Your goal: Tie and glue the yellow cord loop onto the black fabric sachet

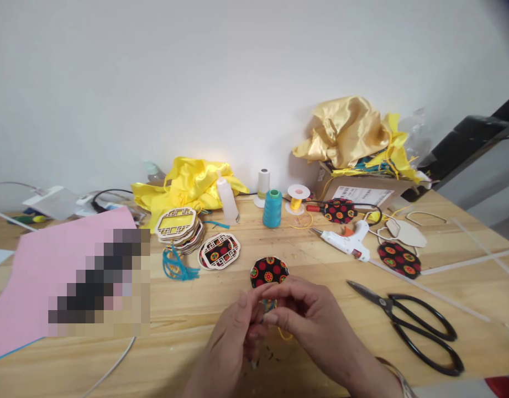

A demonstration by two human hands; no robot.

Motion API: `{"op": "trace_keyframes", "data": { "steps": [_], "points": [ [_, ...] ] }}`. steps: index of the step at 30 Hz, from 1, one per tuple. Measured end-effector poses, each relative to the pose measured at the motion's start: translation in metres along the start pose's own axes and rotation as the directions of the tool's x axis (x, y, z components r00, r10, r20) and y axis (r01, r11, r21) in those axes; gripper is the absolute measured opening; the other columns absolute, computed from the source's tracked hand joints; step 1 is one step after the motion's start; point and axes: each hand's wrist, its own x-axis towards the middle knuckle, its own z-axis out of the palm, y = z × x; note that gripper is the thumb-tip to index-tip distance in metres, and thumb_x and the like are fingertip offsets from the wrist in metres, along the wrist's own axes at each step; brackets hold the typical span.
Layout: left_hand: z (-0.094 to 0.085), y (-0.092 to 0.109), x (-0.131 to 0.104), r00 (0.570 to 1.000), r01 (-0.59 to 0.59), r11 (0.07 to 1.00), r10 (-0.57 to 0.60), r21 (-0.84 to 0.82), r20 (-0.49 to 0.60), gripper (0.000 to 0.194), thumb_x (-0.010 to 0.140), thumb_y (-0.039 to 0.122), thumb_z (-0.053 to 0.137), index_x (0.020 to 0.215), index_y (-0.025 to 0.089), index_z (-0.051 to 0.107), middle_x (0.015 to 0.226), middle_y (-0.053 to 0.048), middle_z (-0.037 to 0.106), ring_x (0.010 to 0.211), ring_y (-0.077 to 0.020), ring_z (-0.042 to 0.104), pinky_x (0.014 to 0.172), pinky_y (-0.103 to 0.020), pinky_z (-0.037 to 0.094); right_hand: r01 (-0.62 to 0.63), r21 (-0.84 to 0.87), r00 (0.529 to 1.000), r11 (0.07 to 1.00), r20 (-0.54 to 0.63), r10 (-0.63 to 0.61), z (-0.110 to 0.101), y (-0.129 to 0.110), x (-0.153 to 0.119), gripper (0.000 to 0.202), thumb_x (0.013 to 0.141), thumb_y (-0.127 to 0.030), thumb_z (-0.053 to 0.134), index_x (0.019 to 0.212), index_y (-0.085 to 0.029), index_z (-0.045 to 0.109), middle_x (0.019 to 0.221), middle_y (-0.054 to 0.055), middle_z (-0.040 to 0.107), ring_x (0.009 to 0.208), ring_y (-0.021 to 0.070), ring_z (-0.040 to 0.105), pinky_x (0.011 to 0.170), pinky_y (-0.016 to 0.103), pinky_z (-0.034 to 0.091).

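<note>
My left hand [237, 326] and my right hand [308, 318] meet low over the middle of the table, fingers curled and pinching. Between them shows a little teal thread [270, 304], and a yellow cord [286, 334] loops down under the right fingers. The fingers cover most of what they hold. Just beyond the fingertips is a round black fabric piece [269, 271] with red and orange flowers, its lower edge hidden by the hands. Large black-handled scissors [389, 304] lie to the right. A hank of teal cord [177, 265] lies to the left.
Wooden lattice frames [176, 224] stand stacked near a fabric-backed frame [219, 251]. Behind are a teal thread cone [272, 210], a squeeze bottle [227, 199] and yellow satin [188, 182]. A white glue gun [347, 240] lies before a cardboard box [362, 188]. Pink paper [72, 249] covers the left.
</note>
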Motion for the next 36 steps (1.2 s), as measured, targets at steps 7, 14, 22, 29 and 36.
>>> {"op": "trace_keyframes", "data": {
  "steps": [7, 14, 22, 29, 36],
  "points": [
    [0.003, 0.002, -0.001, 0.998, 0.034, 0.994, -0.028, -0.102, 0.06, 0.043, 0.078, 0.048, 0.054, 0.109, 0.019, 0.061, 0.056, 0.005, 0.039, 0.049, -0.0078, 0.031, 0.044, -0.019, 0.025, 0.131, -0.05, 0.988, 0.99, -0.077, -0.135, 0.0, 0.005, -0.003, 0.013, 0.076, -0.012, 0.06, 0.064, -0.017, 0.063, 0.068, -0.002, 0.057, 0.065, 0.0089, 0.053, 0.06, 0.02, 0.04],
    [0.004, 0.007, -0.003, 0.997, -0.03, 0.988, 0.018, 0.15, 0.081, 0.026, 0.079, 0.039, 0.057, 0.089, 0.016, 0.063, 0.058, 0.003, 0.053, 0.044, -0.0057, 0.037, 0.043, -0.018, 0.029, 0.17, -0.156, 0.979, 0.973, -0.088, -0.185, -0.002, 0.007, -0.004, 0.014, 0.075, -0.008, 0.06, 0.064, -0.017, 0.062, 0.068, -0.003, 0.056, 0.065, 0.0081, 0.052, 0.06, 0.019, 0.039],
    [0.006, 0.012, -0.003, 0.997, -0.073, 0.942, 0.06, 0.327, 0.052, 0.027, 0.079, 0.039, 0.055, 0.068, 0.016, 0.063, 0.056, 0.002, 0.054, 0.044, -0.0069, 0.038, 0.043, -0.019, 0.029, 0.157, -0.177, 0.981, 0.972, -0.09, -0.175, -0.003, 0.009, -0.005, 0.014, 0.074, -0.007, 0.06, 0.063, -0.016, 0.06, 0.067, -0.002, 0.055, 0.064, 0.0086, 0.053, 0.059, 0.019, 0.039],
    [0.009, 0.014, -0.007, 0.997, -0.069, 0.937, 0.08, 0.342, -0.017, 0.032, 0.077, 0.04, 0.057, 0.056, 0.015, 0.059, 0.045, 0.005, 0.043, 0.042, -0.0073, 0.033, 0.042, -0.019, 0.025, 0.171, -0.456, 0.953, 0.874, -0.147, -0.263, -0.021, 0.008, -0.001, 0.013, 0.081, -0.014, 0.055, 0.07, -0.018, 0.062, 0.072, 0.001, 0.058, 0.07, 0.013, 0.053, 0.064, 0.024, 0.042],
    [0.002, 0.015, -0.004, 0.992, -0.096, 0.971, 0.111, 0.219, -0.058, 0.027, 0.074, 0.038, 0.061, 0.06, 0.015, 0.061, 0.054, 0.001, 0.054, 0.045, -0.0068, 0.035, 0.044, -0.019, 0.025, -0.16, -0.978, 0.953, 0.136, -0.189, -0.238, -0.091, 0.032, 0.005, 0.018, 0.08, -0.012, 0.05, 0.07, -0.016, 0.064, 0.08, 0.011, 0.062, 0.078, 0.0246, 0.047, 0.071, 0.036, 0.037]
  ]
}}
